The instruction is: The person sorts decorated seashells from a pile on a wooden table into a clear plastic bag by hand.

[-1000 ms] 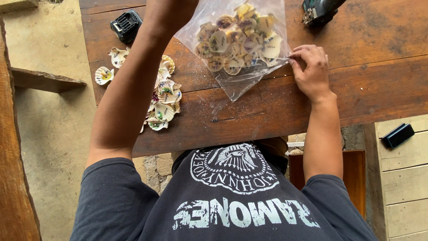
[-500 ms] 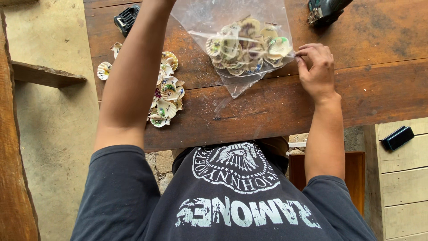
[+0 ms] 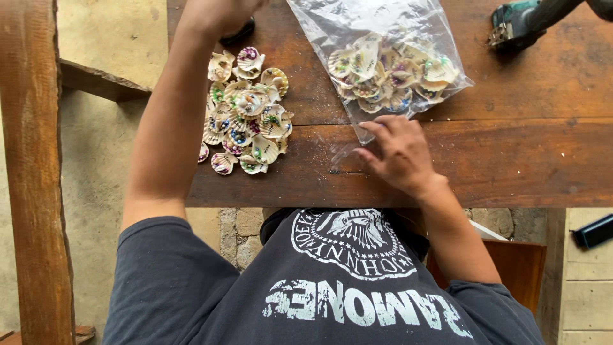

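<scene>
A clear plastic bag [image 3: 357, 25] holding several decorated scallop shells [image 3: 389, 70] lies on the dark wooden table [image 3: 523, 160]. My right hand [image 3: 399, 153] rests on the table's near plank, its thumb and fingers closed on the bag's lower corner. A loose pile of painted shells [image 3: 246, 115] sits to the left of the bag. My left arm reaches past that pile. My left hand [image 3: 220, 11] is at the top edge, fingers cut off by the frame, beside a small black object [image 3: 241, 29].
A teal and black power tool [image 3: 517, 25] lies at the table's far right. A thick wooden post [image 3: 32, 172] stands at the left with a beam [image 3: 96, 80] branching off. A black item [image 3: 594, 231] lies on pale boards at the lower right.
The bag, held up off the table before, now lies lower and flatter on it. My right hand has shifted from the bag's right side to its lower corner.
</scene>
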